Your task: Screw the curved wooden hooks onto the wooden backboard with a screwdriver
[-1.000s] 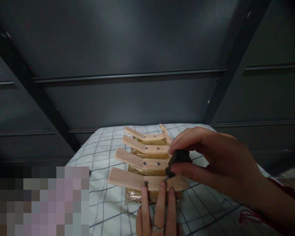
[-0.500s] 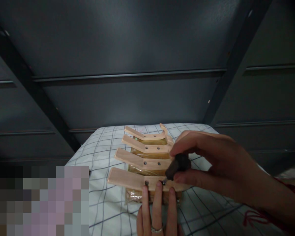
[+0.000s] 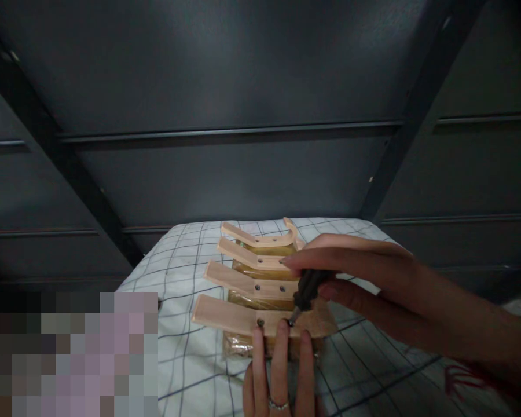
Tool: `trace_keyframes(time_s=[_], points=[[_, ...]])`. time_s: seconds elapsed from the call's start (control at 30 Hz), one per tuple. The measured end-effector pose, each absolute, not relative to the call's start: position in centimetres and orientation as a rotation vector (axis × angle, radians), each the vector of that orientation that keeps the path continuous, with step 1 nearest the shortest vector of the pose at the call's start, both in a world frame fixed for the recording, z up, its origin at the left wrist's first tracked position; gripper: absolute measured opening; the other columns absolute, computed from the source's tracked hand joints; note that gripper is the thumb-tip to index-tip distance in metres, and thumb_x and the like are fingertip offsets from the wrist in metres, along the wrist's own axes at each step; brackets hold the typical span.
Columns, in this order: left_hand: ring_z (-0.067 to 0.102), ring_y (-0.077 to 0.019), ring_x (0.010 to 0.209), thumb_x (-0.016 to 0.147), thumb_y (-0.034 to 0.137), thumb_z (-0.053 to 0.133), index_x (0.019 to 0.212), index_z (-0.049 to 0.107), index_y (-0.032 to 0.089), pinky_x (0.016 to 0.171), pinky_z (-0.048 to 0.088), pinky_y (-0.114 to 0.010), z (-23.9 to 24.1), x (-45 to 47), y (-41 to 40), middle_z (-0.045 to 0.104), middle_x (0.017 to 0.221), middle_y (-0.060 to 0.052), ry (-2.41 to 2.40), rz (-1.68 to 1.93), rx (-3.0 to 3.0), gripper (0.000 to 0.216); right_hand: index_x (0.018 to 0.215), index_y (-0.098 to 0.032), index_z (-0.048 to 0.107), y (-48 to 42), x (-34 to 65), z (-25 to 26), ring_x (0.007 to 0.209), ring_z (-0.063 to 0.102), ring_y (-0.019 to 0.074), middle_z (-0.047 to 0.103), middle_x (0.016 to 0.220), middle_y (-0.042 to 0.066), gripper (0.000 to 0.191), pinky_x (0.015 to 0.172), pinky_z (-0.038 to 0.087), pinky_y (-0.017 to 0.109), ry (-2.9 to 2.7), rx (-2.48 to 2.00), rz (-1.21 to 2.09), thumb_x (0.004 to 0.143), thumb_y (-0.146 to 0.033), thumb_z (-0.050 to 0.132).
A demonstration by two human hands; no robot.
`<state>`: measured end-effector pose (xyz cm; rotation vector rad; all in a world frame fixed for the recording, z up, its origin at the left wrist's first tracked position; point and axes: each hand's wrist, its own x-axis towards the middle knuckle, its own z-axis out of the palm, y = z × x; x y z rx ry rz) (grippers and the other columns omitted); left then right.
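Note:
A short dark screwdriver is pinched between the thumb and fingers of my right hand. It tilts, and its metal tip meets a screw on the nearest pale wooden hook. My left hand, with a ring on one finger, has its fingers stretched out and spread, fingertips resting on that hook's near edge. Under the hooks lies a brownish wooden board in shiny clear plastic. Behind it, more curved hooks stand in a row, two screws showing on each. My right hand covers some of their right ends.
Everything rests on a soft, white checked cloth surface. A dark grey panelled wall with ridges rises right behind it. A blurred-out patch hides the lower left.
My right fingers have straightened and shifted around the screwdriver handle, showing more of it. The screwdriver tip stays at the same screw. My left hand keeps its place on the hook.

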<state>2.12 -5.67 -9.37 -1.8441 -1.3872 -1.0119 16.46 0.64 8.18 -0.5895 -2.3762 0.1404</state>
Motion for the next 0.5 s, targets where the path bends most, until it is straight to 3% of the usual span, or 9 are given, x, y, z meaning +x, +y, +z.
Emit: trace_keyframes(time_s=[0.13,0.23,0.4,0.5], points=[[0.02,-0.0306,0.14,0.079,0.016,0.042,0.143,0.025,0.021,0.079,0.045,-0.034,-9.4,2.0,-5.7,0.064,0.111,-0.009,-1.374,-0.985,-1.861,0.067,0.092,-0.019,0.063,0.8,16.3,7.8,0.063,0.061,0.0112,0.065,0.076,0.0,0.01,0.054,0.049,0.02,-2.272,-0.687,0.193,0.083,-0.024,0.063],[0.018,-0.0305,0.14,0.079,0.016,0.043,0.144,0.025,0.021,0.08,0.044,-0.034,-9.4,1.8,-5.7,0.064,0.112,-0.009,-1.374,-0.988,-1.876,0.067,0.073,-0.018,0.057,0.7,15.9,7.6,0.06,0.059,0.0123,0.061,0.071,0.001,0.017,0.049,0.047,0.021,-2.215,-0.71,0.219,0.078,-0.03,0.069],[0.019,-0.0297,0.14,0.08,0.019,0.043,0.143,0.027,0.022,0.079,0.045,-0.034,-9.3,1.7,-5.8,0.063,0.114,-0.008,-1.368,-1.007,-1.892,0.065,0.095,-0.018,0.058,0.5,15.5,7.4,0.061,0.059,0.0081,0.065,0.085,0.0,0.014,0.055,0.049,0.018,-2.2,-0.681,0.265,0.082,-0.02,0.064],[0.017,-0.0287,0.141,0.08,0.021,0.043,0.144,0.025,0.023,0.077,0.046,-0.033,-9.2,1.8,-5.7,0.062,0.114,-0.008,-1.381,-1.0,-1.901,0.066,0.091,-0.019,0.058,0.5,15.6,7.5,0.064,0.059,0.0084,0.064,0.08,-0.002,0.011,0.057,0.048,0.017,-2.232,-0.65,0.225,0.083,-0.022,0.064]])
